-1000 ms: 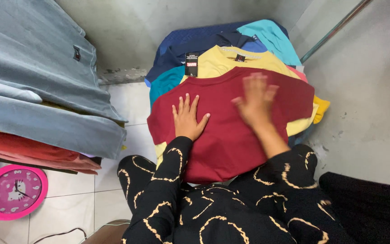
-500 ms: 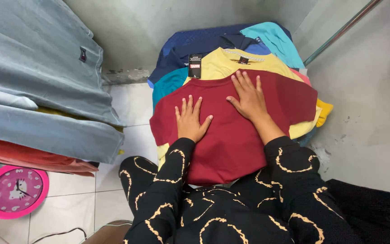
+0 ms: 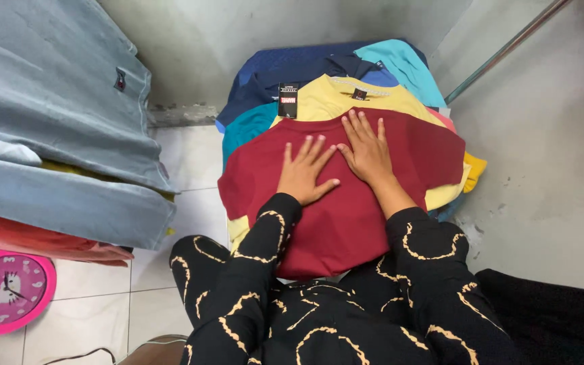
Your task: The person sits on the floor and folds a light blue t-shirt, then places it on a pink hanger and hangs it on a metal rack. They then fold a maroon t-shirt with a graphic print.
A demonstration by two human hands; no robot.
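Black sleeves (image 3: 251, 270) with tan loop pattern, nearest the camera. Left hand (image 3: 303, 174): laid flat, palm down, fingers spread wide, nothing gripped. Right hand (image 3: 368, 152): likewise flat and spread, just beside the left, thumbs nearly touching. Dark red shirt (image 3: 346, 216): pressed under both palms, topmost on a pile. Yellow shirt (image 3: 346, 98): seen beyond the fingertips, beneath the red one. Hang tag (image 3: 288, 101): beyond the left hand. Navy and turquoise garments (image 3: 400, 64): farthest back. Grey folded clothes (image 3: 55, 115) and pink clock (image 3: 5, 292): well left of the left hand.
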